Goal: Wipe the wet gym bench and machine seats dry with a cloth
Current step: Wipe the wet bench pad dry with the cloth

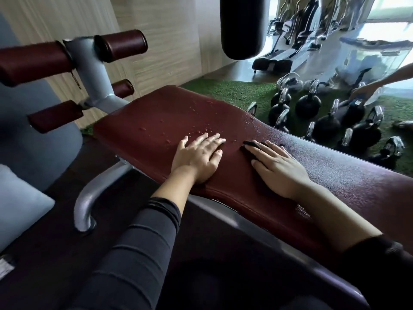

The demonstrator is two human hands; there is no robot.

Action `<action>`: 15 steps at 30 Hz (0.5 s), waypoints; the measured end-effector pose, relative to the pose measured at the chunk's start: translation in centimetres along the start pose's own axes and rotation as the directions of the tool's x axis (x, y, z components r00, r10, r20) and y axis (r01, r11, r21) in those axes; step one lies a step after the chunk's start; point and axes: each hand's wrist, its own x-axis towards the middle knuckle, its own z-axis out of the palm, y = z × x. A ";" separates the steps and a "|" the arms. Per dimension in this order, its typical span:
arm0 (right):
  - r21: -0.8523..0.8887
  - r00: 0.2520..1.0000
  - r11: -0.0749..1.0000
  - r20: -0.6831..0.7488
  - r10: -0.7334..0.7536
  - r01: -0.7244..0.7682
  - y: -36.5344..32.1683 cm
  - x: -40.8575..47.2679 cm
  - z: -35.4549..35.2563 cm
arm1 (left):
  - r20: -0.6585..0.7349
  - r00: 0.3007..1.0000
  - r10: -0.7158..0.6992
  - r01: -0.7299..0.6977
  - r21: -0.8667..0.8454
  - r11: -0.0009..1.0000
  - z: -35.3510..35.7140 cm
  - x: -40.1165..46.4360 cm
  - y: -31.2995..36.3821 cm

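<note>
- A dark cloth (251, 145) lies flat on the maroon bench (156, 117), pinned under the right hand (279, 168); only a black edge of it shows past the fingertips, the rest is hidden by the palm.
- The right hand lies flat with straight, slightly spread fingers pressing the cloth down; it does not curl round it.
- The left hand (196, 157) rests just beside the right, palm down on the bare padding, fingers straight and together, holding nothing.
- Water droplets (201, 128) bead on the padding just beyond the left hand's fingertips and run on toward the far edge; a finer wet film shows on the padding beyond and to the right of the right hand.
- The bench padding is glossy, dark red and smooth, with a rounded near edge below both wrists.
- Left of the left hand, a grey metal frame (93, 70) rises from the bench end and carries maroon roller pads (120, 44).
- A curved grey metal handle (89, 198) sits below the bench, beside the left forearm.
- Beyond the right hand, past the bench's far edge, black kettlebells (328, 121) with shiny handles stand on green turf (234, 90).
- Well beyond both hands, a black punching bag (243, 25) hangs over the floor.
- At the far right, another person's hand (366, 90) reaches over the kettlebells, well apart from the bench.
</note>
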 end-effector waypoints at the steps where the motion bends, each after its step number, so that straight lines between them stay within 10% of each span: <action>1: 0.010 1.000 1.000 -0.001 0.005 -0.005 0.1 0.3 0.0 | 0.005 1.000 0.002 -0.002 0.007 1.000 0.0 0.0 0.1; 15: -0.018 0.965 0.965 -0.029 0.262 -0.263 -0.3 6.0 0.4 | 0.094 0.991 0.093 -0.092 -0.010 0.996 -3.0 8.7 -5.6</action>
